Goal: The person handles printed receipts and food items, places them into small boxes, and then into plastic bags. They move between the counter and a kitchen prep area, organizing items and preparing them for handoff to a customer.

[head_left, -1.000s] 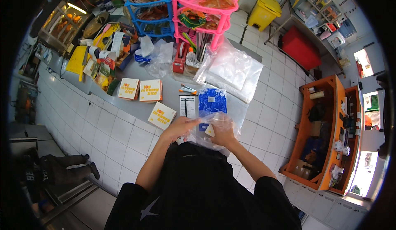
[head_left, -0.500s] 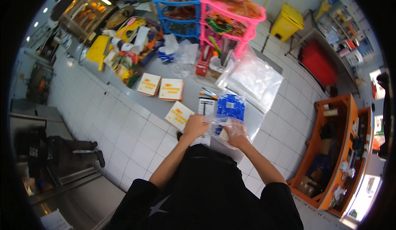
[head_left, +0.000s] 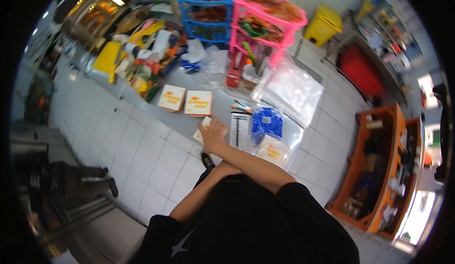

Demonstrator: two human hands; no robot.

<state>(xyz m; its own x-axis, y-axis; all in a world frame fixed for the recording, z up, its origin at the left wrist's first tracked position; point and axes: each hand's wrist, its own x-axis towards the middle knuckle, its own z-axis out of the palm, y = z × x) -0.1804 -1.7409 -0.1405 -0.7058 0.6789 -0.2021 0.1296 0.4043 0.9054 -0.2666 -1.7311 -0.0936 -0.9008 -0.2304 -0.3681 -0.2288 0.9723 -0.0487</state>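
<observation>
My right hand [head_left: 213, 137] reaches across my body to the left and lies palm down on a small white and orange box [head_left: 203, 130] at the counter's near edge, fingers spread over it. My left forearm runs up under the right forearm, which hides my left hand. Right of the hand lie a printed paper sheet [head_left: 240, 129], a blue packet [head_left: 267, 122] and a clear plastic bag holding another white and orange box [head_left: 273, 151]. Two more such boxes [head_left: 171, 98] [head_left: 198, 103] sit side by side further back.
A stack of clear plastic bags [head_left: 290, 89] lies at the back right. Pink [head_left: 268, 27] and blue [head_left: 206, 15] basket racks stand behind, with cluttered packets to their left. On the floor are a yellow bin [head_left: 323, 24], a red bin [head_left: 362, 69] and an orange shelf [head_left: 381, 169].
Both hands were on the clear bag with the box. The bag now lies on the counter, and my right hand has moved left onto the nearby box.
</observation>
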